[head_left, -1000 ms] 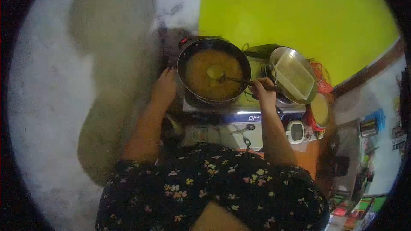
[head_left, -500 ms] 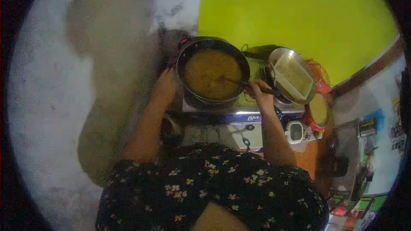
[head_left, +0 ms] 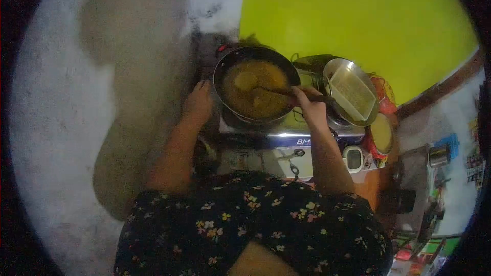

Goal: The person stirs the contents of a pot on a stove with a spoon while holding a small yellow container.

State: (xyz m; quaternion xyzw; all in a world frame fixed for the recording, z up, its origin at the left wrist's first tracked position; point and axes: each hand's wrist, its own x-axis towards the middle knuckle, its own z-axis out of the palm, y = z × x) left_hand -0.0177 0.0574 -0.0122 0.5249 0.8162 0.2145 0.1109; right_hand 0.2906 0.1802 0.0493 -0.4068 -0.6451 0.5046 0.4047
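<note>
Dark metal wok (head_left: pixel 255 88) sits on the stove (head_left: pixel 286 134), brimming with hot, sloshy yellow liquid. Left hand (head_left: pixel 198 103) rests flat beside its rim, fingers apparently loose. Right hand (head_left: pixel 310 106) grips the ladle (head_left: pixel 266 89) handle's far end: light, stiff, bowl submerged ahead of the fingertips.

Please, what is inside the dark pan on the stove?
The dark pan holds a yellow-brown liquid food. The bowl of a ladle rests in it, held by the right hand. The pan's bottom is covered by the food.
</note>
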